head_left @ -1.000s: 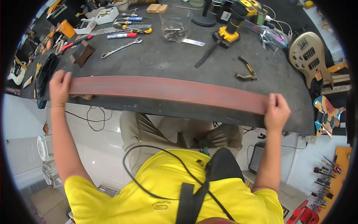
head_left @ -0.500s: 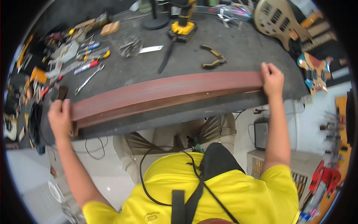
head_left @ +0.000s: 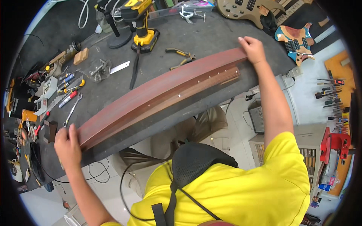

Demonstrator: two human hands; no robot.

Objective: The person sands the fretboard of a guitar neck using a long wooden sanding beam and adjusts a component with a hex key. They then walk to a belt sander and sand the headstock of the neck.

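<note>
A long, straight-sided reddish-brown beam [head_left: 162, 83] stretches slantwise across the front of the dark workbench, its right end farther from me. My left hand [head_left: 68, 147] is closed around the near left end, thumb on top. At the far right end, my right hand [head_left: 255, 51] grips it with the thumb over the upper face. Along the beam's near side, lower down, shows a brown wooden fretboard [head_left: 212, 80] with a row of white dots. Whether the beam touches it I cannot tell. The fingers under both ends are hidden.
Behind the beam are nippers [head_left: 181, 56], a yellow-black cordless drill [head_left: 142, 32] and a small steel ruler [head_left: 120, 67]. A combination wrench [head_left: 73, 110] and several hand tools lie at left. Guitar bodies, including a blue-and-wood one [head_left: 296, 42], are at far right. The workbench [head_left: 124, 141] ends close to me.
The view has turned and shifted. The beam now slants more, its right end farther away with my right hand, and more of the dotted fretboard shows. Both hands keep their grip.
</note>
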